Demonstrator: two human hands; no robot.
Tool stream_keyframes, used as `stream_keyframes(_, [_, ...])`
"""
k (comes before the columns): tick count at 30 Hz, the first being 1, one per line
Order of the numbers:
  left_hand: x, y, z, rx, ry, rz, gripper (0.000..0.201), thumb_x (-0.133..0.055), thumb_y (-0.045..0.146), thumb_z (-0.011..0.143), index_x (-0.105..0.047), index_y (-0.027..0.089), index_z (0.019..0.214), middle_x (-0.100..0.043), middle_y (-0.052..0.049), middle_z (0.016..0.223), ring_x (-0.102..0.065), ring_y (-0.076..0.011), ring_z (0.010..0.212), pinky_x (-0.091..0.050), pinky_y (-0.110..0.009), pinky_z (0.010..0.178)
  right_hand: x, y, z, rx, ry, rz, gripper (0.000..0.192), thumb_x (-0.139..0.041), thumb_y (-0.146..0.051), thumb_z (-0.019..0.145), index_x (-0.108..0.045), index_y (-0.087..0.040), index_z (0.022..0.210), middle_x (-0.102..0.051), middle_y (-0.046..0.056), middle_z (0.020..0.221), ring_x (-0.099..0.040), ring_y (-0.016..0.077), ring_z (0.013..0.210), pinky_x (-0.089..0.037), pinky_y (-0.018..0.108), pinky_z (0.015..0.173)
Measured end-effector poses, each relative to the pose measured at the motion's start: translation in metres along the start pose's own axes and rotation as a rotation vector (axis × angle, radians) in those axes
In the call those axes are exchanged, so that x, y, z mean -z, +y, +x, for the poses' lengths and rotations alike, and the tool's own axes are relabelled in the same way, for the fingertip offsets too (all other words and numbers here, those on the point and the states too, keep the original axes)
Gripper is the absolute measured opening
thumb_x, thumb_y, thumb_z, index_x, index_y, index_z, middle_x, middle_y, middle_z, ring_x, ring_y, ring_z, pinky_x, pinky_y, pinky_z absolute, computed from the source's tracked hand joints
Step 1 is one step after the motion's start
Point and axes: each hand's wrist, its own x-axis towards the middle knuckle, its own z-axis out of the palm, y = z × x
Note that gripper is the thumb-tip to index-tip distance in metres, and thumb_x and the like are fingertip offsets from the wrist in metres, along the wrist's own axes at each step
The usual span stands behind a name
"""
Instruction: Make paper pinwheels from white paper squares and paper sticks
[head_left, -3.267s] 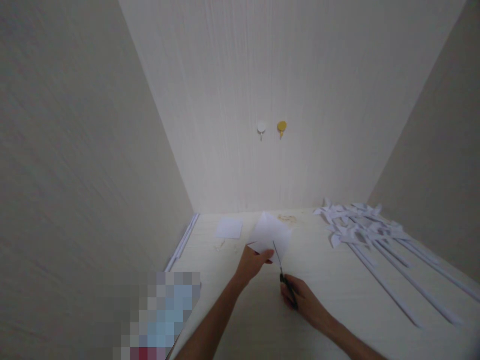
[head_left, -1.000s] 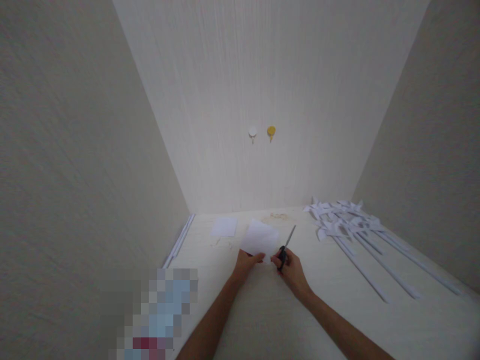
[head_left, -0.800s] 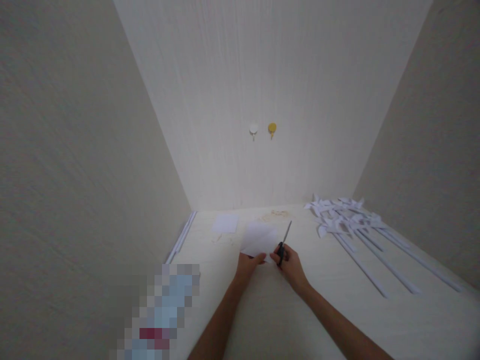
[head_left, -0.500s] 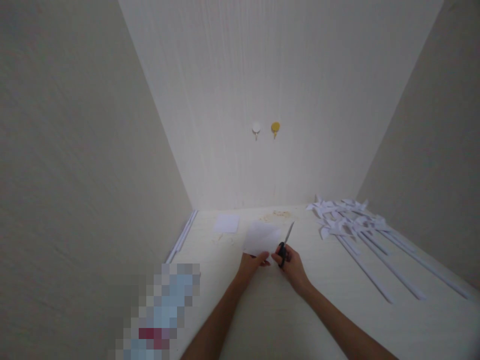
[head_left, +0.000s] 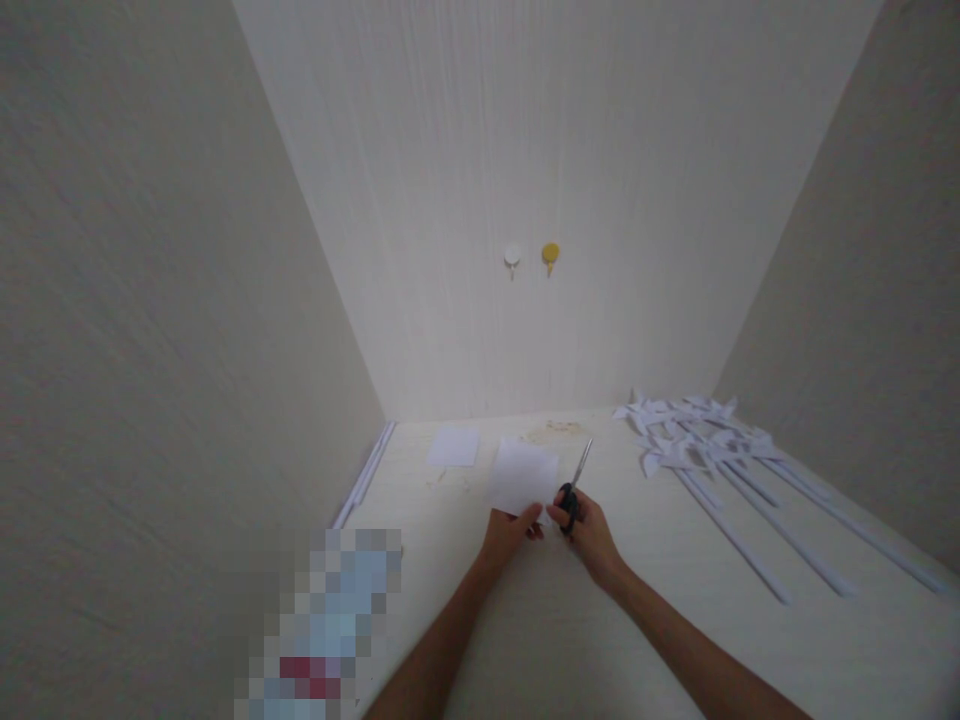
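Observation:
My left hand (head_left: 511, 532) pinches the near edge of a white sheet of paper (head_left: 524, 475), thumb on top and fingers beneath. In my right hand (head_left: 589, 530) is a pair of scissors (head_left: 572, 497) with black handles. Their blades look closed together and point up and away, just right of the sheet. The right fingertips are close to the sheet's near right corner; whether they touch it I cannot tell. Beyond and to the left, a second white square of paper (head_left: 453, 447) lies flat on the table (head_left: 510, 640).
Several paper pinwheels (head_left: 675, 440) with rolled paper sticks (head_left: 739, 545) lie at the right. More rolled paper sticks (head_left: 367, 470) run along the left wall. A blurred-out object (head_left: 330, 620) is at the front left. A white hook (head_left: 512, 256) and a yellow hook (head_left: 550, 255) are on the back wall.
The sheet has turned slightly and its outline looks straighter now. My left hand has shifted a little to the right, nearer the right hand. The scissors have tilted and moved slightly right.

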Motion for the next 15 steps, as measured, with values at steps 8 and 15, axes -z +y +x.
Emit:
stream_keyframes(8, [0.0015,0.0024,-0.0031,-0.026,0.005,0.087,0.022,-0.054,0.025,0.064,-0.051,0.017,0.044,-0.053,0.001,0.041,-0.048,-0.0100,0.040,-0.039,-0.021,0.046,0.0019,0.0014,0.0006,-0.016,-0.061,0.018,0.022,-0.059,-0.032,0.063,-0.043,-0.018,0.065,-0.037,-0.008,0.048,-0.032,0.0061,0.042,-0.024,0.020,0.040])
stream_keyframes(15, [-0.0006,0.0068,-0.0048,0.030,0.036,0.092,0.022,-0.054,0.022,0.063,-0.050,0.017,0.041,-0.052,0.001,0.039,-0.048,-0.0103,0.040,-0.040,-0.022,0.048,0.0025,0.0010,0.0009,-0.026,-0.067,0.001,0.024,-0.061,-0.034,0.062,-0.044,-0.018,0.064,-0.038,-0.008,0.048,-0.033,0.0063,0.042,-0.024,0.020,0.040])
